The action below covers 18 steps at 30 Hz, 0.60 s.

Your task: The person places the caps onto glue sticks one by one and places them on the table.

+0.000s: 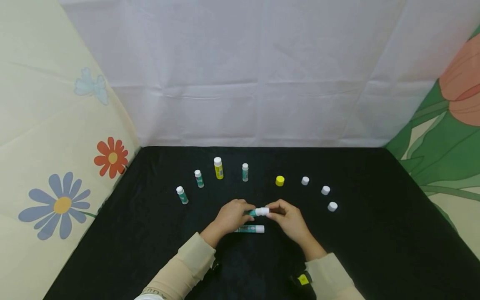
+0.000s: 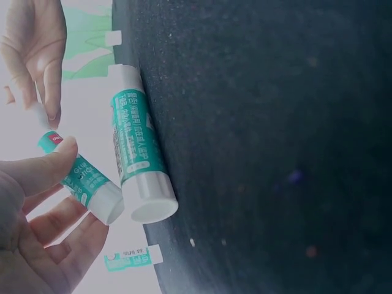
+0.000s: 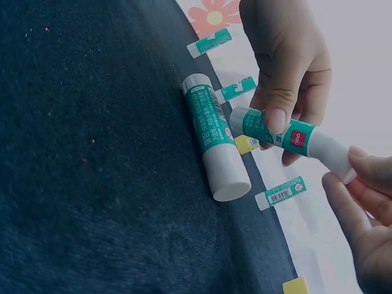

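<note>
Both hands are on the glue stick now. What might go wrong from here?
The white cap looks tilted against the held glue stick, so it may bind or pop off suddenly. The right grip pinches only the cap's end, so it could slip onto the black cloth. The lying glue stick rests on its side near the left grip, and a bump might roll it.

Head view: high, near side, facing far and down; widest. Left wrist view: low, close, tipped sideways, facing far right. Right wrist view: likewise, facing far left. Shared by both wrist views: left hand [image 3: 294, 73], right hand [image 3: 375, 236], lying glue stick [image 3: 211, 125].
</note>
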Each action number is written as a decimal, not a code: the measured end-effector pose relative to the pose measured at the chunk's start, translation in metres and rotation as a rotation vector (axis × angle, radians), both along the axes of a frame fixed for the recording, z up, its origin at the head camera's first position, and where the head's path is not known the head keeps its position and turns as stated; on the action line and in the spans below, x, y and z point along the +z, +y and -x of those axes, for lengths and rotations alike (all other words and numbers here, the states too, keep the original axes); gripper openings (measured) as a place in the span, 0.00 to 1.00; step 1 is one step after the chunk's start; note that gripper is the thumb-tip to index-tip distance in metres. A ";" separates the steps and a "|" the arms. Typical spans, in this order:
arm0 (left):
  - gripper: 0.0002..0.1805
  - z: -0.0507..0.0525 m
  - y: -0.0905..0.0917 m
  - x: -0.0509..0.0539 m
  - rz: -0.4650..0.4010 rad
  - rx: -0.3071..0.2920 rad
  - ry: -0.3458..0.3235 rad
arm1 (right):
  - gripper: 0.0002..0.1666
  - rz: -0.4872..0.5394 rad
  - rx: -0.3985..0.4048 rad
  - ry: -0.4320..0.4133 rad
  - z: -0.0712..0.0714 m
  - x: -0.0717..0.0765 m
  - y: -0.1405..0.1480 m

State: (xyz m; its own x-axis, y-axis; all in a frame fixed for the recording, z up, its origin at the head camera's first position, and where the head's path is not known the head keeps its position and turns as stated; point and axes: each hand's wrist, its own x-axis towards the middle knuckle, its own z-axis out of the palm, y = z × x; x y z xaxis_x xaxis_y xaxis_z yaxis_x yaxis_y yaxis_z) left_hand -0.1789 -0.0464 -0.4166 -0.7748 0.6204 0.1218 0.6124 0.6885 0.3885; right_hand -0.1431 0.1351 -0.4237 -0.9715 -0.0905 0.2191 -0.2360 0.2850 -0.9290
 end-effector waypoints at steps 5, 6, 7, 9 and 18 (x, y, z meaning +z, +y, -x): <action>0.13 0.000 0.000 0.000 0.016 -0.005 0.020 | 0.08 -0.012 -0.001 -0.008 0.001 -0.002 0.000; 0.13 0.000 0.000 0.000 0.018 -0.004 0.023 | 0.08 -0.013 -0.001 -0.012 0.001 -0.002 0.000; 0.13 0.000 0.000 0.000 0.019 -0.005 0.027 | 0.08 -0.015 0.000 -0.012 0.001 -0.002 0.000; 0.13 0.000 0.000 -0.001 0.022 -0.006 0.033 | 0.08 -0.014 0.000 -0.020 0.001 -0.002 0.000; 0.13 0.000 -0.001 -0.002 0.056 -0.006 0.082 | 0.08 -0.029 0.023 -0.009 0.000 -0.003 0.001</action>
